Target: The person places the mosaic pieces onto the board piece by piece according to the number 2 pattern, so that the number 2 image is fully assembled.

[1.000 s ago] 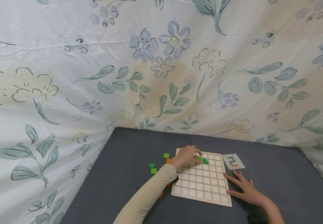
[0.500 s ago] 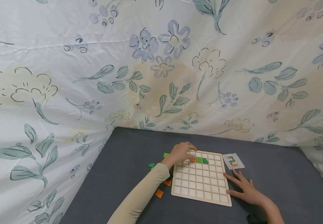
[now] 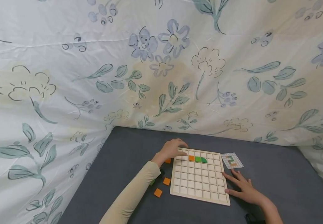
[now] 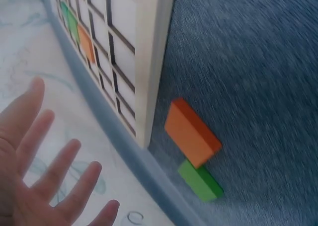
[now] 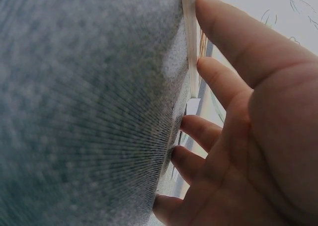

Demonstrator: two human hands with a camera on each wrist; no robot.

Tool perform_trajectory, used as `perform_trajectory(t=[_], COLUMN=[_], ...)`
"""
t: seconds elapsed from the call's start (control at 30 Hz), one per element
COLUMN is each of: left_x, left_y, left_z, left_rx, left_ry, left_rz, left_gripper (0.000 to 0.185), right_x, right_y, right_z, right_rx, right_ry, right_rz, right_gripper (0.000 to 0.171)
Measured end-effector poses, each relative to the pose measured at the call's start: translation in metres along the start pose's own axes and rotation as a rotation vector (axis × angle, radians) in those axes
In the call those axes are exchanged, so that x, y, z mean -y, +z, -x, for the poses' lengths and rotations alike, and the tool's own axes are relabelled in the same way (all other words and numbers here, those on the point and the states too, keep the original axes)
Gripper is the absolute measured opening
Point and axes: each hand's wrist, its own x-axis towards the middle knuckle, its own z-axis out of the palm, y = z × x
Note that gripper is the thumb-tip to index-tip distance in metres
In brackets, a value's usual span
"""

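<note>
A wooden grid board [image 3: 200,183] lies on the dark table, with an orange square tile [image 3: 191,158], a green square tile [image 3: 197,159] and a darker green tile with a rounded corner [image 3: 204,160] side by side in one upper row. Over the board's upper left corner hovers my left hand [image 3: 171,150]; in the left wrist view its fingers are spread and hold nothing. My right hand [image 3: 244,188] rests at the board's right edge, thumb and index finger touching the rim, fingers extended. A printed pattern card [image 3: 232,161] lies just beyond its fingertips.
Left of the board lie loose orange tiles [image 3: 158,193], partly hidden by the left arm. In the left wrist view an orange tile [image 4: 191,134] touches a green tile [image 4: 200,181] beside the board. A floral cloth [image 3: 161,93] hangs behind the table.
My left hand has drawn back leftward off the row, uncovering the orange tile beside the green ones. Its fingers have let go of that tile. The right hand stays at the board's edge.
</note>
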Motion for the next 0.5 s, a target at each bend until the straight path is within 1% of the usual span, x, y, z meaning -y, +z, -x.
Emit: perform_trajectory(t=[0.23,0.5], left_x=[0.013,0.028], left_y=[-0.009,-0.015], left_z=[0.006,0.017], left_rx=[-0.001,0.004], left_ry=[-0.028,-0.040], left_rz=[-0.010,-0.009], left_gripper=[0.036,0.035], right_x=[0.002,0.005], right_y=[-0.001,-0.002], right_z=[0.000,0.000], right_rx=[0.005,-0.001], right_ry=[-0.004,0.002], right_rz=[-0.001,0.021], right_gripper=[0.065,0.064])
